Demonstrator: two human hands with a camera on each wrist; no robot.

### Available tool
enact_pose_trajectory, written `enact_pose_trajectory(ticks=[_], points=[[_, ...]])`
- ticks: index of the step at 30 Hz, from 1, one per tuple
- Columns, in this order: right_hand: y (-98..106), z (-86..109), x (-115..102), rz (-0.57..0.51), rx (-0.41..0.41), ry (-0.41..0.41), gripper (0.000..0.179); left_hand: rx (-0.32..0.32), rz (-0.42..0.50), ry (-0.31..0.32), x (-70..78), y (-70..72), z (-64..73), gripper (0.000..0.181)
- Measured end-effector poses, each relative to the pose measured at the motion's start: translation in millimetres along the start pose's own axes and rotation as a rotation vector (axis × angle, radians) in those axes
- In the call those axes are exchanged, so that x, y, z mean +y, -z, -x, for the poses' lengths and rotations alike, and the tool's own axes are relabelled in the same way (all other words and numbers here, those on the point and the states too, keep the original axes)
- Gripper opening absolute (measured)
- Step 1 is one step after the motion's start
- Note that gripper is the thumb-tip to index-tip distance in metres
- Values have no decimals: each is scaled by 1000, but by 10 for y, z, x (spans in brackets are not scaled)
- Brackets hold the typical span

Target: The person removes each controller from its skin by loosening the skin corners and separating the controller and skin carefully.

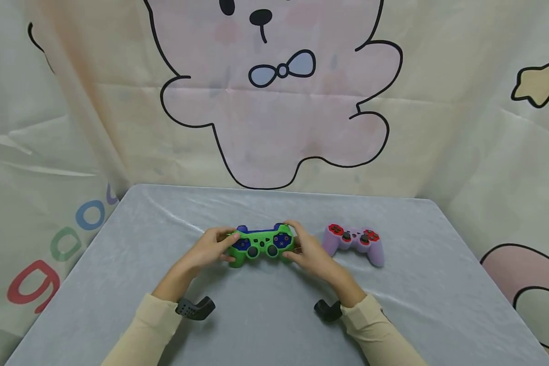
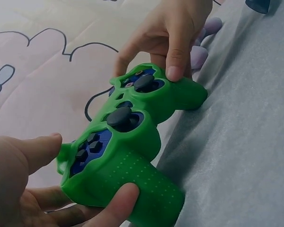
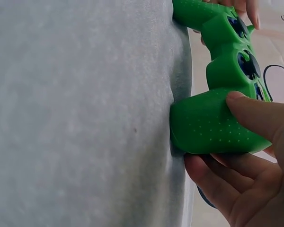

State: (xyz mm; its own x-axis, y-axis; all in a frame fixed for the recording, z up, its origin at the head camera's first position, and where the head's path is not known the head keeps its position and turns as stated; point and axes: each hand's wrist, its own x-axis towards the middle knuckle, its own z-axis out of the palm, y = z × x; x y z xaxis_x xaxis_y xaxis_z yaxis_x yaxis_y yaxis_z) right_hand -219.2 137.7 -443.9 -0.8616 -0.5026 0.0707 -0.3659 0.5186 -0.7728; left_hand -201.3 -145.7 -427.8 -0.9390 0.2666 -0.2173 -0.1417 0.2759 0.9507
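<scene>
Both hands hold a green game controller (image 1: pixel 258 237) by its two ends near the middle of the table. It has dark blue button areas and two black thumbsticks facing up. At its left end the left hand (image 1: pixel 210 248) grips it, one fingertip on the dotted handle in the left wrist view. The right hand (image 1: pixel 312 253) grips the other end, its thumb on the handle and fingers beneath in the right wrist view. There, the lower handle edge is right at the cloth. A purple controller (image 1: pixel 354 246) with red button areas lies just right of the right hand.
A grey-blue cloth (image 1: pixel 265 315) covers the table. Behind it hangs a pale curtain (image 1: pixel 274 127) with a cartoon bear, and printed fabric stands at both sides. Each wrist wears a black camera mount, one at the left (image 1: pixel 195 308) and one at the right (image 1: pixel 327 310).
</scene>
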Motion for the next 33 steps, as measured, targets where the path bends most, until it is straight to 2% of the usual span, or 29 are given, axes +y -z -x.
enact_pose_trajectory(ticks=[13,19,26,30,33], points=[[-54,-52,-28,-4,11,-24,81,-17,-71,-3,-22,62,-4,65],[-30,-18,-27,-41,19,-62,81,-43,-115,-69,-32,24,-38,77],[51,-3,-50,-18,16,-54,80,-8,-164,-115,-55,-36,-102,73],[-5,-6,-44,-58,-8,-75,77,22,-162,-105,-77,-28,-84,68],[-44,-16,-25,-128,-41,-91,74,51,-154,-73,-87,-11,-71,66]])
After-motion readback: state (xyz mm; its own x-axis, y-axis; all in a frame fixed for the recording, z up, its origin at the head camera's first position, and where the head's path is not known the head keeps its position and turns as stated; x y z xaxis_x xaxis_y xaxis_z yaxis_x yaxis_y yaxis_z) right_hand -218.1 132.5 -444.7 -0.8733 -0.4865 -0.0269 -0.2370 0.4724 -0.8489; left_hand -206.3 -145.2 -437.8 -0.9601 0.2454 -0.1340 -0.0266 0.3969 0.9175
